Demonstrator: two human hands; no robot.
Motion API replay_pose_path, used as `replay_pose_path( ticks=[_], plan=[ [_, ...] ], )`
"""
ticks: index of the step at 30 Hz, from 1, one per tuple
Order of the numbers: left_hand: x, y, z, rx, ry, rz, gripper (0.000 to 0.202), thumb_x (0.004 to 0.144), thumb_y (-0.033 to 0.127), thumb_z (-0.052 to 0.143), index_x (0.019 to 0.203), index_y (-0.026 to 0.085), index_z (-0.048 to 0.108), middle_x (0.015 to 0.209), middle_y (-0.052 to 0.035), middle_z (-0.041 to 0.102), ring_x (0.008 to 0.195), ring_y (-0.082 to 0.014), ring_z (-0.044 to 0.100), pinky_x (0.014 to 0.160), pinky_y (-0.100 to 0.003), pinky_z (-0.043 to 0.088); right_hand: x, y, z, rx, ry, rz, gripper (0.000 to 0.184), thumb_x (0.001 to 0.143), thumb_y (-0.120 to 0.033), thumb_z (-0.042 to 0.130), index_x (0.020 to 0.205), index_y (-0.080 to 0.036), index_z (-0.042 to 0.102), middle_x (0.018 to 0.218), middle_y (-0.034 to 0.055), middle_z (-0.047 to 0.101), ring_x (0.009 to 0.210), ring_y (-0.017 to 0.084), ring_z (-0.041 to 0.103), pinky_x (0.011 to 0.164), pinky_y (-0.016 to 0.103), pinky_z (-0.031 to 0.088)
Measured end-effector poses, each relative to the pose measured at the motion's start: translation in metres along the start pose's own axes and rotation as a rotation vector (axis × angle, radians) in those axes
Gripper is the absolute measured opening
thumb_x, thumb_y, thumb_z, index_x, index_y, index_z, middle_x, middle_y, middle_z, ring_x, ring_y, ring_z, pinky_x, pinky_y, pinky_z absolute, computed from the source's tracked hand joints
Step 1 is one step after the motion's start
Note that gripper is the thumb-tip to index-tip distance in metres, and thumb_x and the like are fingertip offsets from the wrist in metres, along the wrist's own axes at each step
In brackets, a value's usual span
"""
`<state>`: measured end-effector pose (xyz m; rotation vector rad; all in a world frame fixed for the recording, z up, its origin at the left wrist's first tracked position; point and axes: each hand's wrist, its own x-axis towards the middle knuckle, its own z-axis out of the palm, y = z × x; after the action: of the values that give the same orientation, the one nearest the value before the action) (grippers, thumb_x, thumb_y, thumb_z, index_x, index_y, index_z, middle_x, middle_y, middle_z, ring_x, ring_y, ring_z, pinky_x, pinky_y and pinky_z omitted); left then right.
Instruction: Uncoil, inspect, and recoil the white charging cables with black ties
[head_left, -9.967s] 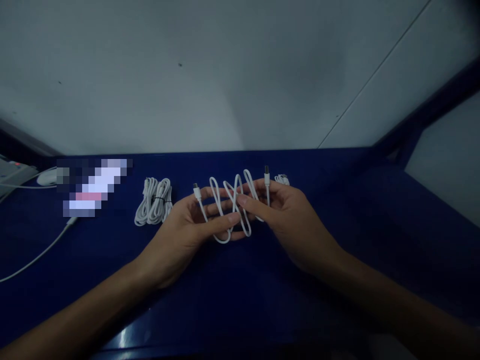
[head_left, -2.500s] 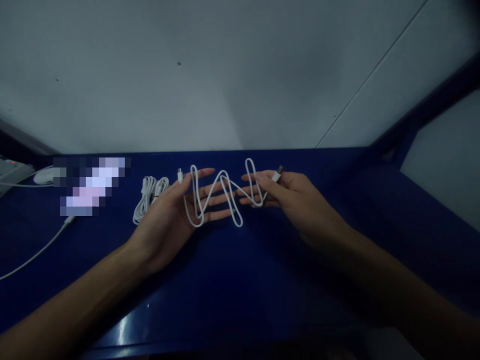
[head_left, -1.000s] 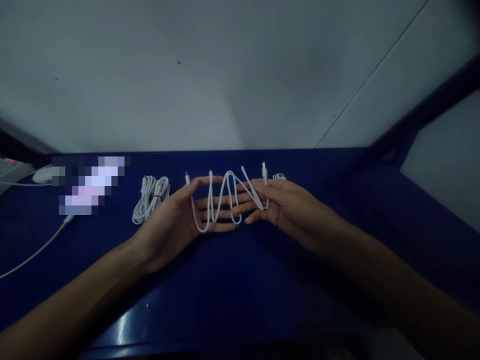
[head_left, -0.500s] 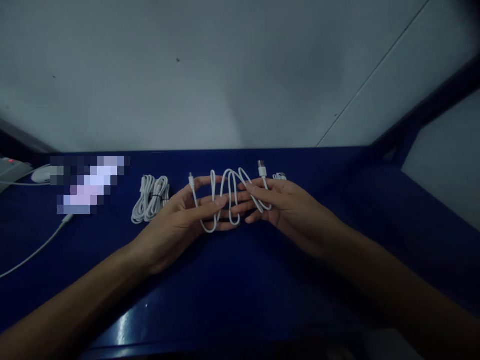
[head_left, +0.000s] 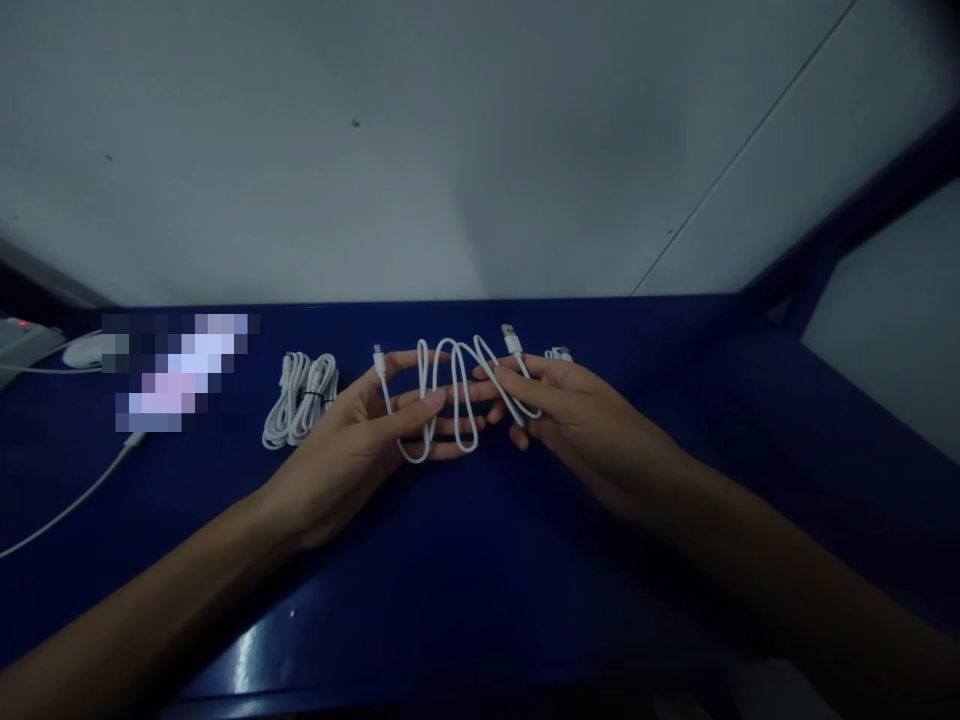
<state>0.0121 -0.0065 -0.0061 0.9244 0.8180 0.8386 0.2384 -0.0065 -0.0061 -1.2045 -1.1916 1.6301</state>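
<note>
A white USB cable point(head_left: 466, 400) hangs in loose zigzag loops between my two hands, above the blue table. My left hand point(head_left: 382, 415) pinches its left loops, thumb on top and fingers stretched beneath. The small connector stands up over that hand, near the index finger. My right hand point(head_left: 551, 390) is closed on the loops at the other end, its thumb pressing them against the fingers. From there the larger USB plug point(head_left: 511, 338) points up and leans left. Bundled white cables point(head_left: 300, 398) lie just left of my left hand.
More white cable point(head_left: 559, 353) lies behind my right hand, mostly hidden. On the left are a blurred-out lit device point(head_left: 184, 370) with a white cord point(head_left: 82, 510), and a white power strip point(head_left: 26, 340) with a red light. A pale wall point(head_left: 420, 200) rises behind the blue table point(head_left: 450, 580).
The larger USB plug has tipped to the left, and the right hand's fingers have curled in more and drawn slightly back from the left. The left hand has barely shifted.
</note>
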Motion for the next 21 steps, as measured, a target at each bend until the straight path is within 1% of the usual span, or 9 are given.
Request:
replay_pose_path(
  ticks=[3,6,11,14,17,21],
  plan=[
    [0.0001,-0.0015,-0.001,0.0,-0.007,0.027,0.037,0.108,0.024,0.072,0.144,0.025,0.064,0.146,-0.0143,0.075,0.127,-0.034,0.077,0.106,-0.049,0.065,-0.0014,-0.0009,0.0016,-0.006,0.012,0.008,0.027,0.109,-0.047,0.066,0.113,-0.023,0.079,0.115,0.005,0.075,0.092,0.017,0.063,0.071,0.029,0.049],
    [-0.0004,-0.0023,-0.0017,0.006,0.003,0.024,0.038,0.107,0.024,0.073,0.144,0.026,0.063,0.148,-0.0145,0.074,0.13,-0.0343,0.075,0.106,-0.048,0.064,-0.0035,-0.0016,0.0044,-0.009,0.019,-0.006,0.026,0.11,-0.044,0.062,0.117,-0.024,0.079,0.12,0.0063,0.076,0.093,0.018,0.065,0.072,0.03,0.05],
    [0.0002,-0.002,-0.0014,0.011,0.016,0.025,0.04,0.106,0.025,0.074,0.145,0.026,0.064,0.147,-0.0147,0.074,0.131,-0.0346,0.075,0.105,-0.047,0.064,-0.0056,-0.0015,0.0077,0.0,0.022,0.006,0.028,0.113,-0.041,0.057,0.115,-0.024,0.079,0.119,0.0076,0.077,0.094,0.019,0.065,0.073,0.03,0.051],
    [0.0003,-0.0017,-0.0003,0.014,0.026,0.025,0.039,0.106,0.025,0.075,0.143,0.026,0.064,0.145,-0.0147,0.075,0.13,-0.0348,0.075,0.104,-0.047,0.065,-0.0058,-0.0009,0.0077,0.015,0.027,0.0,0.028,0.113,-0.041,0.057,0.12,-0.024,0.079,0.118,0.0078,0.076,0.094,0.019,0.066,0.072,0.03,0.052],
    [-0.0002,-0.0016,0.0006,0.005,0.037,0.025,0.039,0.105,0.025,0.075,0.143,0.027,0.064,0.144,-0.0137,0.076,0.128,-0.0341,0.076,0.104,-0.046,0.065,-0.0064,-0.0013,0.0081,0.034,0.039,0.013,0.029,0.112,-0.043,0.058,0.124,-0.024,0.078,0.121,0.0079,0.077,0.097,0.02,0.067,0.072,0.03,0.052],
    [-0.0005,-0.0018,0.0011,0.019,0.055,0.038,0.039,0.105,0.026,0.076,0.143,0.027,0.065,0.142,-0.0129,0.077,0.125,-0.0333,0.077,0.104,-0.046,0.065,-0.0073,-0.0023,0.0098,0.073,0.073,0.04,0.031,0.112,-0.039,0.058,0.128,-0.023,0.079,0.122,0.0096,0.079,0.099,0.021,0.069,0.071,0.031,0.051]
  ],
)
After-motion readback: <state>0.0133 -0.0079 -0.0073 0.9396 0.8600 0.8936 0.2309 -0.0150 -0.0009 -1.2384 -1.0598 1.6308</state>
